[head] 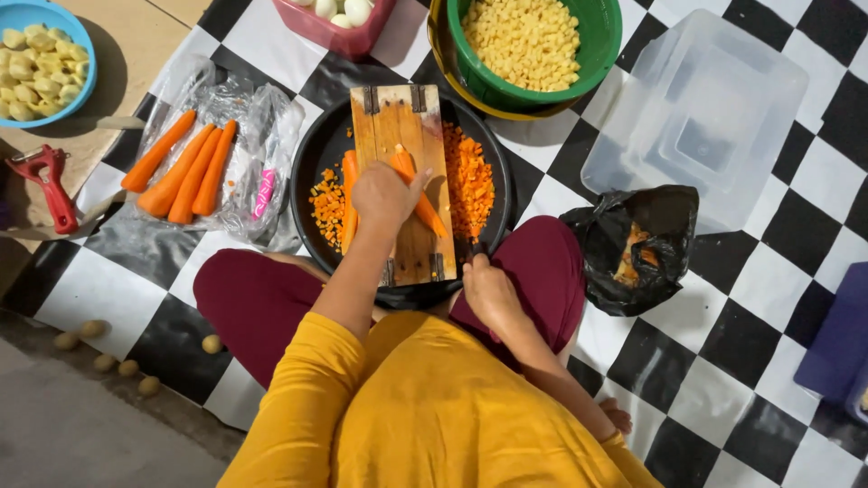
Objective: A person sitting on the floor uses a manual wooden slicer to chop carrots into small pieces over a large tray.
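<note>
While the person is sitting cross-legged on a black-and-white checked mat [778,181], the left hand [384,194] is lying fingers-together on top of peeled carrots [420,194] that are resting on a wooden cutting board [398,117], pressing them flat against the wood. That board is sitting tilted across a round black pan [312,163], and piles of diced carrot [468,176] are lying in the pan on both sides of it, the larger heap to the right. The right hand [488,289] is closing around a dark handle [475,248] at the near right corner of the board; what the handle belongs to is too hidden to tell. To the left of the pan, four whole peeled carrots [181,172] are lying side by side on a crumpled clear plastic bag [258,136], with a small pink-handled tool [263,194] beside them. A red peeler [50,185] is lying farther left, near a blue bowl [77,27] of pale peeled pieces. Beyond the pan, a green bowl [601,36] of yellow cubes is standing next to a pink tub [348,38] holding white rounds. A clear plastic container [701,108] is standing to the right, and a black bag [637,244] with orange peelings is lying open just beside the person's right knee. Several small potatoes [104,348] are scattered at the mat's left edge.
</note>
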